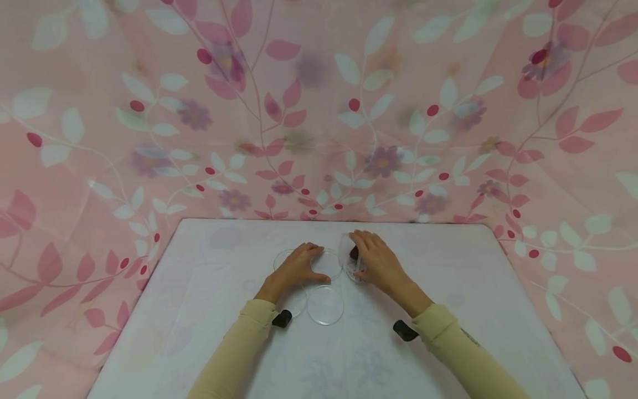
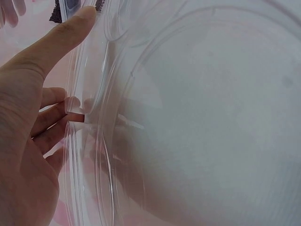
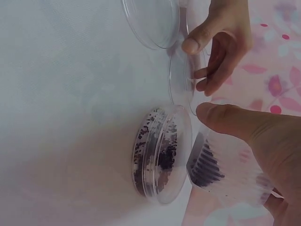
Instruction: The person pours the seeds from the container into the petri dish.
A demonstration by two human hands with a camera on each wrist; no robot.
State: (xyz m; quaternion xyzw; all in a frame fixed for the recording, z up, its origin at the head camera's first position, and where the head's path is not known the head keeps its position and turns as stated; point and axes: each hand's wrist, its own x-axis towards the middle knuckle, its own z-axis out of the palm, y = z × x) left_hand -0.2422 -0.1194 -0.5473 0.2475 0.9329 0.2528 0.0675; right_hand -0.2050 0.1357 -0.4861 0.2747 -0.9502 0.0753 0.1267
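My right hand [image 1: 381, 260] grips a clear ribbed plastic cup [image 3: 235, 165], tipped on its side, with small dark grains gathered near its mouth. Right at that mouth lies a round petri dish [image 3: 162, 155] with dark grains scattered and heaped in it. My left hand [image 1: 296, 266] is by the clear petri dishes, thumb and fingers spread apart beside the rear right dish [image 1: 331, 263]. In the left wrist view the thumb overlaps clear dish rims [image 2: 89, 70], and the fingers show behind them, bent loosely.
A clear dish [image 1: 325, 305] lies at the front of the group, and others [image 1: 298, 302] are partly covered by the left hand and wrist. All stand on a white cloth-covered table [image 1: 209, 310]. Pink floral fabric [image 1: 319, 111] hangs behind it.
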